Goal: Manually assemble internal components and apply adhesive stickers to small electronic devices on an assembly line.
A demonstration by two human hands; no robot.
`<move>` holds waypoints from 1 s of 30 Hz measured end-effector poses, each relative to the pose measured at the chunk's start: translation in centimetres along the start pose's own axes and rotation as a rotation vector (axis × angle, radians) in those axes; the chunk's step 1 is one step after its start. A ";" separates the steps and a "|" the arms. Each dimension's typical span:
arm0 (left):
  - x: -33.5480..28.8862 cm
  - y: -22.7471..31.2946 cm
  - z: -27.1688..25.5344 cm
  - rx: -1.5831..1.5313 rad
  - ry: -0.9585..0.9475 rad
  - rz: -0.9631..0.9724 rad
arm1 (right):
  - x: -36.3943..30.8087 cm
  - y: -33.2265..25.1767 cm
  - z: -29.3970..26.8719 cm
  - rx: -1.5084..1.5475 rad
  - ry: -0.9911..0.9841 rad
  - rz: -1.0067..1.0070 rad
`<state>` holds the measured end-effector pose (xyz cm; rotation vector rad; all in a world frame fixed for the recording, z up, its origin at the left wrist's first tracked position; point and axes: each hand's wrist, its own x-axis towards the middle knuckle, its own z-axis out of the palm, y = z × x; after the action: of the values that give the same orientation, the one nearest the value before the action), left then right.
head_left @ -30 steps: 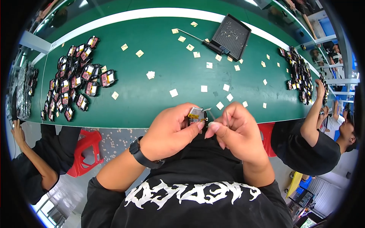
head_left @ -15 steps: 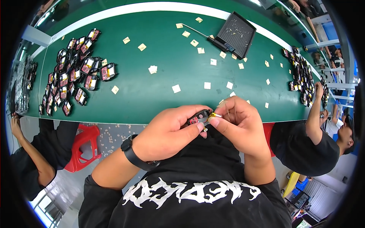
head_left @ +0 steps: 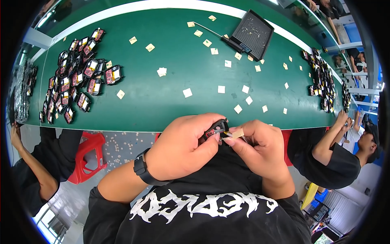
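Wrapped round a small black plastic casing (head_left: 221,124) with a red circuit board inside is my left hand (head_left: 185,142), its thumb along the casing's near edge. Just to the right, my right hand (head_left: 260,146) pinches a small pale-yellow paper square (head_left: 237,133) between thumb and forefinger. Something thin and yellowish, partly hidden, lies between those fingertips and the casing; I cannot make out its kind. Both hands are close together over my lap, at the near edge of the green table (head_left: 142,101).
Many similar casings with red boards lie heaped on the left (head_left: 67,81), and another heap (head_left: 323,83) stands at the right. Loose pale paper squares (head_left: 187,92) are scattered about. A black tray (head_left: 254,34) sits at the back. Co-workers sit on both sides; a red stool (head_left: 87,156) stands left.
My right hand has turned and lowered slightly; the gold, battery-like piece at its fingertips is now mostly hidden, and a pale paper square shows there. The right co-worker's arm has lowered.
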<state>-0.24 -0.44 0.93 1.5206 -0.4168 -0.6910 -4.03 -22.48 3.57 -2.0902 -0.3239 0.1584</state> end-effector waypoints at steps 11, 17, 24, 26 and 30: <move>0.2 -1.0 0.9 0.156 0.159 0.155 | -0.9 0.2 2.8 0.565 0.101 0.308; 0.0 -2.0 1.5 0.004 0.185 0.175 | -0.4 0.6 3.1 0.546 0.169 0.342; 0.1 -2.4 -0.2 0.087 0.013 0.184 | 0.5 2.7 3.0 0.594 0.198 0.410; 0.0 -2.3 -0.5 0.076 -0.035 0.149 | 1.0 2.8 2.8 0.658 0.211 0.417; 0.3 -2.6 -0.6 0.030 -0.075 0.158 | 1.3 2.5 2.6 0.732 0.149 0.490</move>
<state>-0.04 0.10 -1.69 1.4749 -0.5996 -0.6219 -3.00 -21.25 0.09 -1.4024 0.3113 0.3506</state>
